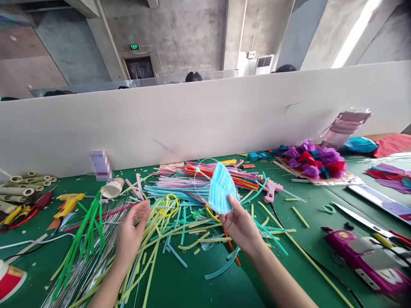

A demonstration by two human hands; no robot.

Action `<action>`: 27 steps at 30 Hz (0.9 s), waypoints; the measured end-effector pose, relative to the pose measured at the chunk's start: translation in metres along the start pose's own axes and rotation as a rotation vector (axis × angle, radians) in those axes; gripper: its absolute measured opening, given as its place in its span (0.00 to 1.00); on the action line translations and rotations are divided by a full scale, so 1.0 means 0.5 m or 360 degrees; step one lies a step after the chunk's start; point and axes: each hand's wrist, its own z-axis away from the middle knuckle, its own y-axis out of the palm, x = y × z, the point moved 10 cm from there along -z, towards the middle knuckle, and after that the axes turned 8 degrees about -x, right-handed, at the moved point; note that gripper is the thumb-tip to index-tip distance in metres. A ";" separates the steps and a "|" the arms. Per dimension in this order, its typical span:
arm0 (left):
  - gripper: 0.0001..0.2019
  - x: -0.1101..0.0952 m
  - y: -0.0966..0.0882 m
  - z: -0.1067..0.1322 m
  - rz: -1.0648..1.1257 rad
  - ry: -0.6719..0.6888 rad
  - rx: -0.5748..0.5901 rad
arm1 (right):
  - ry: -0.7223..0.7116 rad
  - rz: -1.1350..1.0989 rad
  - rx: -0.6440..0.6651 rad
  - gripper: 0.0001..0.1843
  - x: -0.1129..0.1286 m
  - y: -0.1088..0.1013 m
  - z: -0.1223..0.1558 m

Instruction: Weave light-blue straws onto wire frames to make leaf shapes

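My right hand (241,226) is raised over the green table (199,282) and pinches a folded blue face mask (221,188), whose white ear loop curls up to the left. My left hand (131,233) reaches into the heap of coloured straws and strips (180,201). Its fingers are curled around thin strands near a bundle of silver wires (96,261); I cannot make out exactly which strand they hold.
Yellow glue gun (68,203), pliers and bamboo tubes (22,186) lie at left. A pink glue gun (271,190), purple and red paper flowers (313,160), a pink bottle (345,126) and a magenta tool (362,256) are at right. A white partition (205,115) backs the table.
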 end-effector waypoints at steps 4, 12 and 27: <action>0.15 -0.074 0.044 0.041 -0.0424 0.0683 0.0137 | -0.0019 -0.0082 -0.0023 0.03 0.020 -0.003 -0.001; 0.19 -0.025 0.048 -0.070 -0.0688 0.0451 0.0088 | -0.0004 -0.0092 -0.0048 0.12 0.011 -0.009 0.000; 0.19 0.016 0.138 -0.162 -0.0034 -0.0003 0.0455 | -0.0043 0.0037 -0.0183 0.17 0.028 -0.045 -0.024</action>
